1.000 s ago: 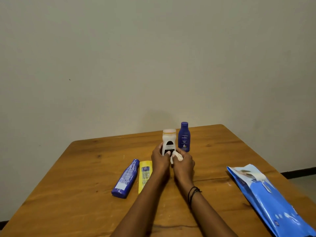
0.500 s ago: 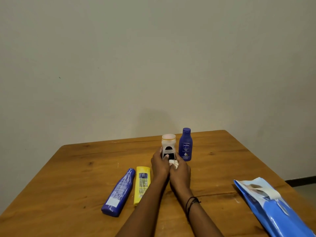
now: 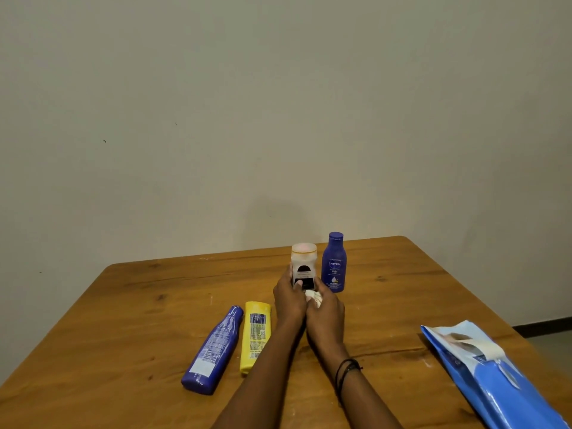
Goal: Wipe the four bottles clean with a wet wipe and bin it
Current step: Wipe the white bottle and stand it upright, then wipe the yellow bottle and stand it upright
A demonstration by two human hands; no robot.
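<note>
A small white bottle (image 3: 304,261) with a dark label stands upright mid-table. My left hand (image 3: 289,300) grips its lower part, thumb on the label. My right hand (image 3: 327,314) holds a crumpled white wet wipe (image 3: 314,296) against the bottle's base. A dark blue Nivea bottle (image 3: 334,263) stands upright just right of it. A yellow bottle (image 3: 255,334) and a blue bottle (image 3: 215,351) lie flat side by side to the left of my arms.
A blue wet-wipe pack (image 3: 492,376) with its flap peeled open lies at the right edge of the wooden table (image 3: 123,320). A plain wall rises directly behind the table. No bin is in view.
The view has tilted up slightly, so everything sits lower in frame. My hands stay on the white bottle, with the wipe now lower, near its base.
</note>
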